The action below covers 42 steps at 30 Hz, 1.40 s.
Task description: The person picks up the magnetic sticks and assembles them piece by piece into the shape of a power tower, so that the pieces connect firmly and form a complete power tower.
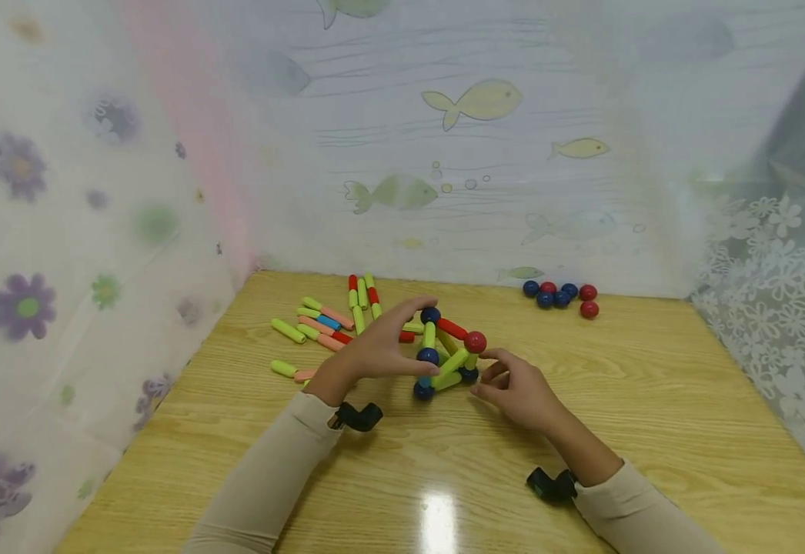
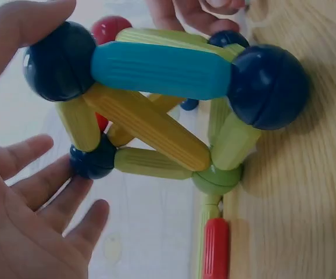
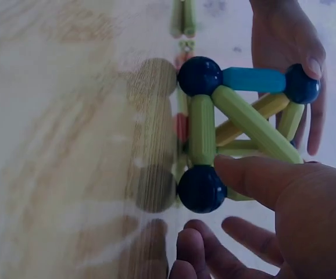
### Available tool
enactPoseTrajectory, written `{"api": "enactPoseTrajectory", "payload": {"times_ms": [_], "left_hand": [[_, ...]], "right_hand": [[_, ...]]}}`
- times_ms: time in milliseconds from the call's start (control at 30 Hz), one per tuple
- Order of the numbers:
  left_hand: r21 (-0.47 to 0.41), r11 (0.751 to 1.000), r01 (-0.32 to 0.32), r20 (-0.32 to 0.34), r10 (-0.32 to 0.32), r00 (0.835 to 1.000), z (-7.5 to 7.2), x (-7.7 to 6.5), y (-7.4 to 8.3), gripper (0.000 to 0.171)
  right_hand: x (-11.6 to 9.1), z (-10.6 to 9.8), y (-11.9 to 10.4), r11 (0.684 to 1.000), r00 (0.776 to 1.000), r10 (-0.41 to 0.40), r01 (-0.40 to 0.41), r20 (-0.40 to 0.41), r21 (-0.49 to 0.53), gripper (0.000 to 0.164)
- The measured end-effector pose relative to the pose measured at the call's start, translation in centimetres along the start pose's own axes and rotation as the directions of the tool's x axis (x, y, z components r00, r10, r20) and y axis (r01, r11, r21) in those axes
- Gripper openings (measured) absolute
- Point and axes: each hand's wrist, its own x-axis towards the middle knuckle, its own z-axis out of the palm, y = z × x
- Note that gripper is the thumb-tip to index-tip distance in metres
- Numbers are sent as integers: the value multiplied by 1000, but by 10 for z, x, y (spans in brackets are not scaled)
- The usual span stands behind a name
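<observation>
A box-like frame of magnetic rods and balls (image 1: 452, 359) stands on the table, with blue balls at several corners. A red ball (image 1: 475, 342) tops its right side, and a turquoise rod (image 2: 162, 71) joins two blue balls on the left side. My left hand (image 1: 382, 344) spans the frame's top, thumb on the near upper blue ball (image 2: 60, 61) and fingertips at the far one (image 2: 93, 156). Beside the right corner is my right hand (image 1: 522, 388), fingers loosely bent and apart, with the index fingertip right by the red ball. In the right wrist view its thumb overlaps a lower blue ball (image 3: 202, 189).
Several loose rods (image 1: 319, 323), green, salmon and red, lie left of the frame, some behind my left hand. A cluster of blue and red balls (image 1: 560, 295) sits at the back right. Patterned curtains (image 1: 472, 192) border the wooden table (image 1: 624, 400).
</observation>
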Motion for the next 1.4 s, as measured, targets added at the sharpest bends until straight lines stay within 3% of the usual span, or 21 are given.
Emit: {"api": "enactPoseTrajectory", "payload": {"times_ms": [100, 233, 400, 633, 767, 933, 1033, 1200, 1267, 1400], "left_hand": [[-5, 1000, 3, 26, -3, 1000, -1, 0, 0, 102], [13, 1000, 23, 15, -23, 1000, -8, -5, -1, 102], [40, 997, 72, -26, -71, 997, -33, -31, -14, 87], [-7, 988, 155, -15, -155, 988, -92, -91, -65, 34], [-76, 970, 232, 15, -231, 973, -115, -121, -103, 29], [-109, 942, 316, 48, -313, 949, -123, -144, -138, 33], [-72, 938, 338, 62, -335, 940, -123, -149, -145, 31], [-17, 929, 369, 44, -368, 929, -121, -143, -144, 26], [-15, 935, 354, 22, -354, 935, -120, -138, -139, 24], [-5, 966, 258, -75, -258, 963, -116, -118, -117, 21]], "right_hand": [[0, 0, 0, 999, 1000, -9, 9, 4, -33, 52], [2, 1, 0, 999, 1000, -20, 20, 6, -34, 36], [3, 3, 0, 999, 1000, -23, 24, 13, -24, 26], [4, 3, 0, 1000, 1000, -17, 17, 18, -17, 26], [4, 1, 3, 1000, 1000, -2, 3, 12, -29, 25], [3, 0, 6, 999, 1000, -3, 3, 17, -33, 25], [3, 0, 6, 1000, 1000, -3, 3, 21, -28, 25], [3, 1, 6, 1000, 1000, -5, 5, 18, -27, 25], [4, 1, 6, 1000, 1000, -7, 8, 19, -27, 25], [5, 2, 6, 999, 1000, -12, 12, 20, -33, 25]]}}
